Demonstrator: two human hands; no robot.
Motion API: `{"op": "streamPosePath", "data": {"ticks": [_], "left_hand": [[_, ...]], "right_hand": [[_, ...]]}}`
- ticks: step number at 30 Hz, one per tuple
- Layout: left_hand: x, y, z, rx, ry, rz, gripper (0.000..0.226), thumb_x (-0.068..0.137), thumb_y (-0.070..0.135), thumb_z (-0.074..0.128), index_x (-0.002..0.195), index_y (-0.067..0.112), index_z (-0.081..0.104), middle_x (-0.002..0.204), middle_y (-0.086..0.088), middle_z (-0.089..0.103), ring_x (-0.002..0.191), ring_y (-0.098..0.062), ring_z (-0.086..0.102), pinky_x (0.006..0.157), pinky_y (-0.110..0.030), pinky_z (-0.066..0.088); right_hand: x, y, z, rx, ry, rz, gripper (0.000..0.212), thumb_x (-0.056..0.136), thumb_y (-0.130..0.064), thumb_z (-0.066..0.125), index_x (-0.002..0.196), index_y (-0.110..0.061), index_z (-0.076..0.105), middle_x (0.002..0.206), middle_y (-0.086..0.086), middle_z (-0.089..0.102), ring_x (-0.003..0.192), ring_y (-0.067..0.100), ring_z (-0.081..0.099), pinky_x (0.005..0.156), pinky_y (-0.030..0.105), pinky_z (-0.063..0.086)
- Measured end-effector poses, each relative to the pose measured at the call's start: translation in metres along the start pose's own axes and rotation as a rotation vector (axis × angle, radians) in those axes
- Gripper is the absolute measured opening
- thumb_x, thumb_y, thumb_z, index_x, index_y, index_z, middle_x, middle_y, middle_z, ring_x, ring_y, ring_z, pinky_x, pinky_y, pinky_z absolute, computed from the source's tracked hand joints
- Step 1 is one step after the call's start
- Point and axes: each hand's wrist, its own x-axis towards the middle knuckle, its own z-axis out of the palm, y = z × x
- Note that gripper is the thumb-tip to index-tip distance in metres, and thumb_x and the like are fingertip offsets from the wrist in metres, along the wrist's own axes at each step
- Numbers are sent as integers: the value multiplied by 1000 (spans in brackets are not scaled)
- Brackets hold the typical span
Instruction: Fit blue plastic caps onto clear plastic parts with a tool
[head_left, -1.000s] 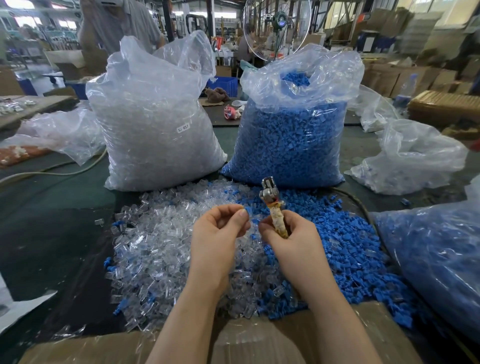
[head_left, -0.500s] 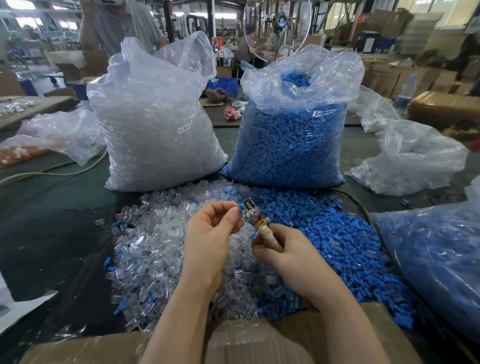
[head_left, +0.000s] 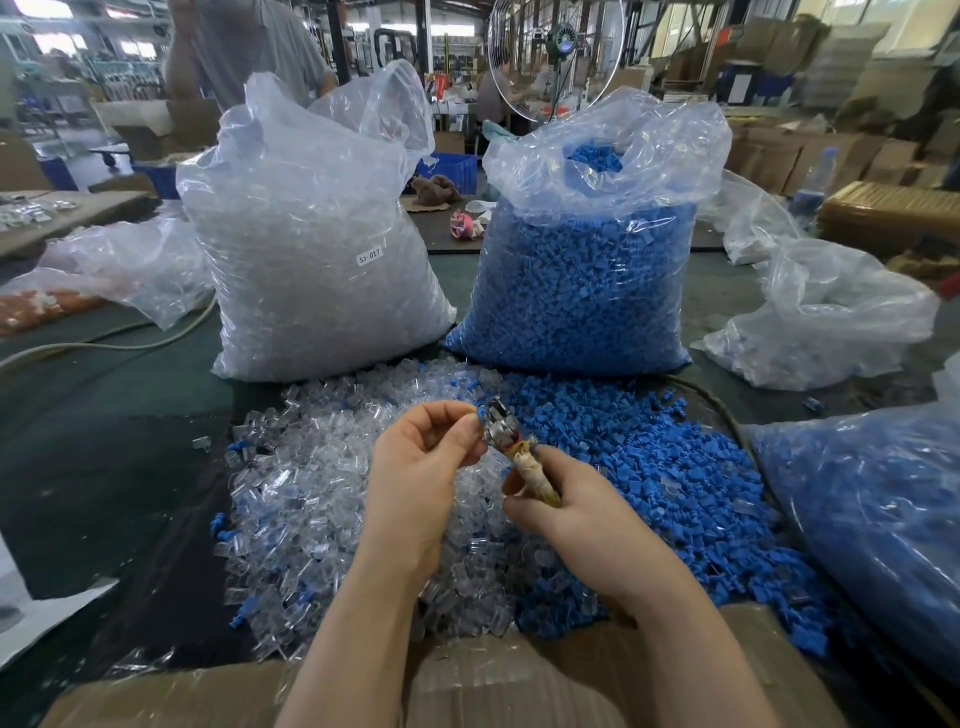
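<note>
- Two hands meet above the loose piles: right hand (head_left: 576, 514) grips the tape-wrapped, metal-headed tool (head_left: 514, 447), tilted towards the left.
- Left hand (head_left: 421, 467) pinches a small blue plastic cap (head_left: 482, 414) against the tool's head, probably to seat it.
- Clear plastic parts (head_left: 311, 493) lie heaped below, within reach.

A standing fan (head_left: 558, 52) rises behind the table, with cardboard boxes (head_left: 779, 156) stacked at the right.

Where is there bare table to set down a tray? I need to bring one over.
The dark green table is bare on the left, between the clear-parts bag, the loose clear pile and the white sheet. Centre and right are crowded: blue caps, blue bags, both hands.
</note>
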Motion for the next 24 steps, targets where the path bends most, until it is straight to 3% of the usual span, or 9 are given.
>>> {"op": "streamPosePath", "data": {"ticks": [9, 17, 24], "left_hand": [[0, -1, 1, 15, 6, 0, 12, 92, 0, 63, 89, 11, 68, 71, 4, 71, 65, -6, 63, 65, -17, 53], [0, 0, 2, 23, 15, -9, 10, 91, 1, 63, 89, 10, 68, 71, 4, 71, 65, -5, 64, 65, -17, 53], [0, 2, -1, -147, 113, -176, 6, 87, 5, 69, 89, 9, 73, 73, -3, 74, 66, -8, 69, 60, -16, 54]], "right_hand": [[1, 2, 1, -29, 35, 2, 18, 84, -13, 59, 80, -31, 57, 60, -14, 54, 53, 5, 46, 54, 32, 41], [2, 4, 4, -52, 52, 11, 14, 81, -14, 58, 81, -29, 57, 58, -16, 55, 50, 4, 44, 52, 31, 40], [2, 2, 4, 17, 72, 40, 12, 81, -20, 59, 81, -32, 57, 59, -15, 54, 54, 6, 47, 55, 34, 44]]}}
